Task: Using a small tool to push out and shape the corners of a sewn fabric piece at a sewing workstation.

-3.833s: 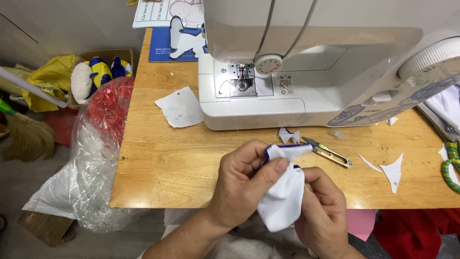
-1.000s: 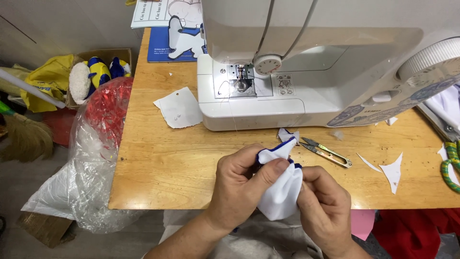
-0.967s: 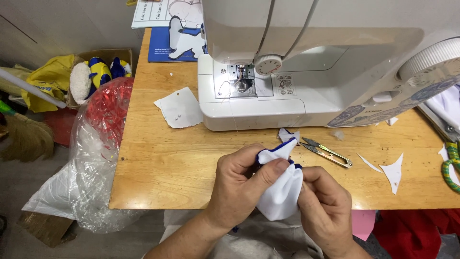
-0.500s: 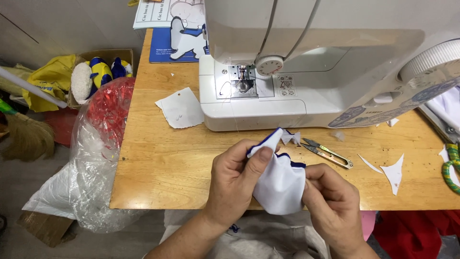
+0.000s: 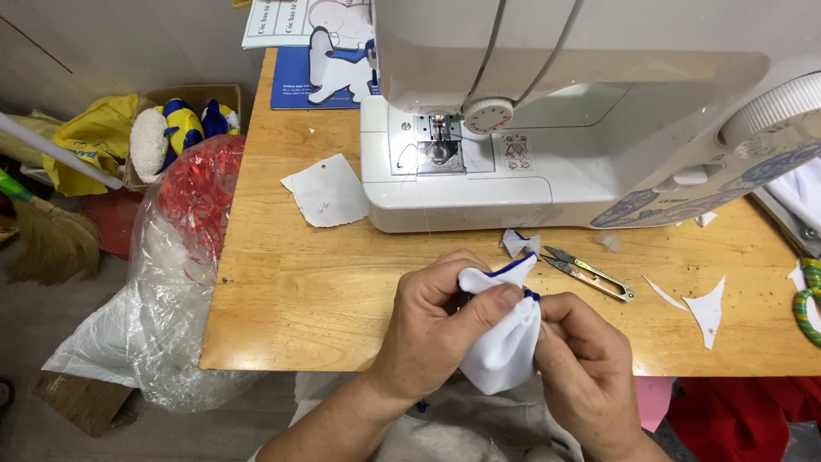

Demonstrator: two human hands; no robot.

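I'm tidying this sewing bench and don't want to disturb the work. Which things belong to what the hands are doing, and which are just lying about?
In hand:
- white fabric piece with blue trim, gripped by left hand and right hand

Lying about:
- thread snips
- white fabric scraps
- paper pattern piece
- sewing machine, untouched
- plastic bag beside the table

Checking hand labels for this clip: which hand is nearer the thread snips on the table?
Right. The right hand lies just below the thread snips; the left hand sits farther to their left, across the white cloth piece.
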